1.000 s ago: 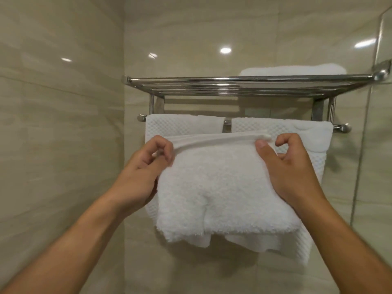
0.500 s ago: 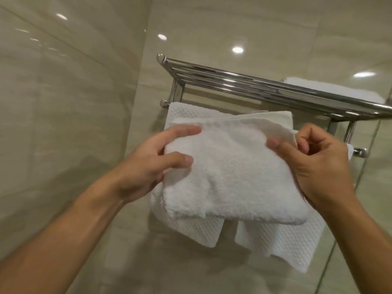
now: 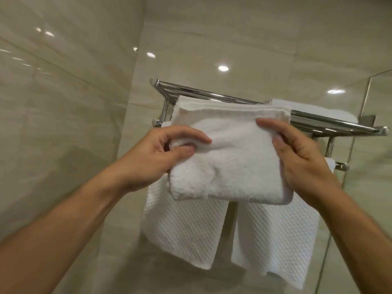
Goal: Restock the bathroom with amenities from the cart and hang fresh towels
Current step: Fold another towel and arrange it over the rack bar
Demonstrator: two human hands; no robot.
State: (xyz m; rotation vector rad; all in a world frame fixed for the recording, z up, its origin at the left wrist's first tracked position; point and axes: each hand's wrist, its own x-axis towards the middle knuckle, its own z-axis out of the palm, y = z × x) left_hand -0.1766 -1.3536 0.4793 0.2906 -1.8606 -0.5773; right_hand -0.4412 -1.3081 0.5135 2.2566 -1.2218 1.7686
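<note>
I hold a folded white terry towel [image 3: 233, 158] up in front of the chrome towel rack [image 3: 331, 124]; its top edge reaches the rack's shelf bars. My left hand [image 3: 161, 153] pinches the towel's left edge between thumb and fingers. My right hand [image 3: 297, 158] grips the right edge, thumb on the front, fingers hidden behind. Two white waffle-weave towels, the left [image 3: 186, 228] and the right [image 3: 280, 245], hang from the lower bar behind it. Another folded white towel [image 3: 339, 113] lies on the shelf at the right.
Glossy beige tiled walls [image 3: 70, 124] meet in a corner just left of the rack. A glass shower panel [image 3: 360, 187] stands at the right edge, close to the rack's right end.
Both hands have lifted the folded towel from in front of the hanging towels up to shelf height. The view has tilted and shifted, so the rack sits further right.
</note>
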